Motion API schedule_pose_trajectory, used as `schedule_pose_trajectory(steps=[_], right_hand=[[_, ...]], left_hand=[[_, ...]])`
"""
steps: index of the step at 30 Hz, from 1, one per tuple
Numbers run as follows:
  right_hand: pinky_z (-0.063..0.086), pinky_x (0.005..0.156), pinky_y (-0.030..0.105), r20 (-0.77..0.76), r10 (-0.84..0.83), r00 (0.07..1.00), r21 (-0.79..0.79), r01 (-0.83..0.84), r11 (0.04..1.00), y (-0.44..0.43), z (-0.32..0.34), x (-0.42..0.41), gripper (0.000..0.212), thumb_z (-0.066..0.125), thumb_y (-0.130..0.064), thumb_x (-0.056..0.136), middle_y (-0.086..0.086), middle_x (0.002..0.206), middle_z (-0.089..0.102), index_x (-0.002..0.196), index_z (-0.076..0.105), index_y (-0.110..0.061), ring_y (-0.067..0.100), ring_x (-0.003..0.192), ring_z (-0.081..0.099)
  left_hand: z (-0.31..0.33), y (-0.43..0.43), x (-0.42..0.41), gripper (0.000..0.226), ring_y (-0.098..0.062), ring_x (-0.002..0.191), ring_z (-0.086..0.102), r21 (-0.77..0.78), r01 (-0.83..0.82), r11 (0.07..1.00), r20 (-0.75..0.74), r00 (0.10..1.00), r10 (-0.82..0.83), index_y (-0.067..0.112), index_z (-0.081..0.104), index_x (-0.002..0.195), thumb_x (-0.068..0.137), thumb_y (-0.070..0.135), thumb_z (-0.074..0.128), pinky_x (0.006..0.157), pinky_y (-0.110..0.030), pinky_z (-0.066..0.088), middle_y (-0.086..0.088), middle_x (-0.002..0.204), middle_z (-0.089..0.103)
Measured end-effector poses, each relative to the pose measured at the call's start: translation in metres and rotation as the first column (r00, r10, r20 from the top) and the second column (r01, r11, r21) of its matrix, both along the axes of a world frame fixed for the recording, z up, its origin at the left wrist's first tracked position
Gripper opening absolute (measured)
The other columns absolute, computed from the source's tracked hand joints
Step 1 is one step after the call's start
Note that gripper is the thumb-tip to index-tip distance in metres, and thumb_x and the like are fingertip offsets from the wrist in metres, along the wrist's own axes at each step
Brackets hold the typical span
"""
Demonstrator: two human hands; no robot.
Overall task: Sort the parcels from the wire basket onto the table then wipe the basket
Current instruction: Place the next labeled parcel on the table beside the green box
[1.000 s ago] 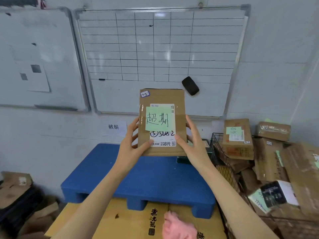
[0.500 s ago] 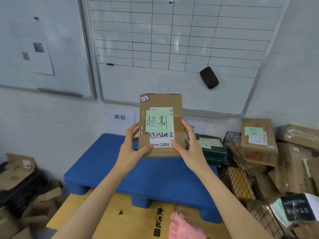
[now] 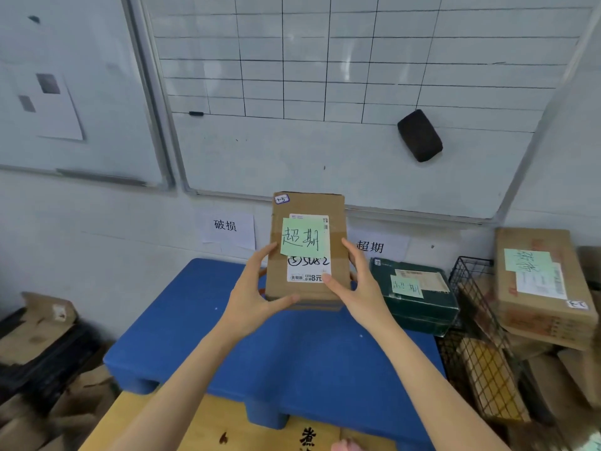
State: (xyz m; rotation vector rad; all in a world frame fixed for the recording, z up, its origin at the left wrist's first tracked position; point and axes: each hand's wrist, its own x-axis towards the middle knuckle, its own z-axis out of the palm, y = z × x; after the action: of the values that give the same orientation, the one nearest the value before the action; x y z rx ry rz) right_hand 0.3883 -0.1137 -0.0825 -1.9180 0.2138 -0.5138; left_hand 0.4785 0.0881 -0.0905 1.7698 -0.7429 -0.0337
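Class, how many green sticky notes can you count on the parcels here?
3. One on the held cardboard parcel, one on the dark green parcel, one on the brown parcel far right. Others may be hidden.

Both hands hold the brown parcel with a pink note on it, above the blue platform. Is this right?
The note is green, not pink; the head view shows it. The left hand and right hand do hold the brown parcel above the blue platform.
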Motion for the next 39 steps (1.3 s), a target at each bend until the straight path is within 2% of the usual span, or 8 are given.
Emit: schedule_pose_trajectory(steps=[3, 8, 15, 20, 26, 32, 36, 39], right_hand=[[0.031, 0.099, 0.018, -0.04, -0.003, 0.999, 0.011, 0.003, 1.0, -0.008, -0.012, 0.012, 0.075, 0.071, -0.034, 0.09, -0.045, 0.136, 0.03, 0.148, 0.026, -0.047, -0.022, 0.12, 0.034], [0.038, 0.111, 0.038, -0.112, -0.007, 0.994, 0.011, 0.009, 1.0, -0.015, -0.034, 0.026, 0.074, 0.071, -0.046, 0.087, -0.027, 0.147, 0.039, 0.144, 0.026, -0.056, 0.003, 0.133, 0.04], [0.038, 0.11, 0.033, -0.159, -0.013, 0.987, 0.007, 0.014, 1.0, -0.026, -0.045, 0.03, 0.072, 0.07, -0.049, 0.087, -0.03, 0.15, 0.034, 0.145, 0.028, -0.055, 0.002, 0.132, 0.041], [0.037, 0.102, 0.029, -0.195, 0.003, 0.981, 0.011, 0.0, 1.0, -0.037, -0.046, 0.033, 0.066, 0.066, -0.046, 0.091, -0.024, 0.151, 0.037, 0.145, 0.03, -0.053, 0.004, 0.126, 0.045], [0.044, 0.102, 0.029, -0.25, 0.025, 0.968, 0.047, -0.013, 0.999, -0.049, -0.058, 0.035, 0.054, 0.061, -0.043, 0.094, -0.038, 0.136, 0.043, 0.143, 0.038, -0.048, 0.0, 0.121, 0.054], [0.037, 0.105, 0.028, -0.399, 0.065, 0.914, 0.035, -0.056, 0.998, -0.061, -0.081, 0.035, 0.051, 0.058, -0.044, 0.096, -0.015, 0.146, 0.044, 0.143, 0.038, -0.043, 0.008, 0.132, 0.045], [0.036, 0.113, 0.034, -0.405, 0.012, 0.914, 0.008, -0.009, 1.0, -0.067, -0.097, 0.03, 0.051, 0.059, -0.042, 0.096, -0.017, 0.146, 0.045, 0.144, 0.041, -0.037, 0.006, 0.134, 0.042], [0.035, 0.114, 0.037, -0.397, -0.063, 0.916, -0.079, 0.034, 0.996, -0.076, -0.104, 0.026, 0.05, 0.058, -0.044, 0.096, -0.025, 0.143, 0.043, 0.143, 0.042, -0.04, 0.002, 0.134, 0.038]], left_hand=[[-0.016, -0.01, 0.01, 0.098, -0.005, 0.131, 0.046, 0.048, -0.025, 0.999, 0.061, 0.998, 0.022, 0.044, 0.034, 0.143, 0.065, 0.033, 0.092, 0.097, -0.036, 0.052, 0.023, 0.147, 0.041], [-0.037, -0.019, 0.025, 0.101, 0.0, 0.134, 0.042, 0.114, -0.121, 0.986, 0.134, 0.985, 0.105, 0.043, 0.035, 0.143, 0.059, 0.038, 0.092, 0.104, -0.038, 0.046, 0.024, 0.15, 0.038], [-0.058, -0.031, 0.041, 0.098, -0.002, 0.133, 0.045, 0.105, -0.118, 0.987, 0.109, 0.988, 0.107, 0.042, 0.04, 0.142, 0.059, 0.036, 0.092, 0.102, -0.042, 0.049, 0.026, 0.148, 0.041], [-0.07, -0.039, 0.047, 0.098, -0.002, 0.13, 0.047, 0.067, -0.116, 0.991, 0.045, 0.993, 0.113, 0.044, 0.041, 0.141, 0.059, 0.032, 0.094, 0.098, -0.043, 0.052, 0.028, 0.147, 0.042], [-0.094, -0.038, 0.053, 0.095, -0.004, 0.123, 0.053, 0.058, -0.101, 0.993, -0.082, 0.991, 0.106, 0.05, 0.043, 0.137, 0.059, 0.032, 0.094, 0.091, -0.044, 0.055, 0.024, 0.142, 0.05], [-0.133, -0.041, 0.043, 0.071, 0.006, 0.116, 0.055, 0.131, -0.095, 0.987, -0.156, 0.981, 0.115, 0.04, 0.052, 0.125, 0.067, 0.024, 0.09, 0.083, -0.039, 0.058, 0.034, 0.133, 0.051], [-0.154, -0.042, 0.039, 0.07, 0.004, 0.116, 0.055, 0.135, -0.107, 0.985, -0.2, 0.971, 0.132, 0.039, 0.052, 0.128, 0.071, 0.019, 0.088, 0.086, -0.039, 0.058, 0.032, 0.125, 0.055], [-0.156, -0.043, 0.042, 0.081, 0.001, 0.123, 0.051, 0.148, -0.088, 0.985, -0.186, 0.976, 0.115, 0.042, 0.045, 0.135, 0.069, 0.024, 0.089, 0.091, -0.038, 0.056, 0.03, 0.132, 0.05]])
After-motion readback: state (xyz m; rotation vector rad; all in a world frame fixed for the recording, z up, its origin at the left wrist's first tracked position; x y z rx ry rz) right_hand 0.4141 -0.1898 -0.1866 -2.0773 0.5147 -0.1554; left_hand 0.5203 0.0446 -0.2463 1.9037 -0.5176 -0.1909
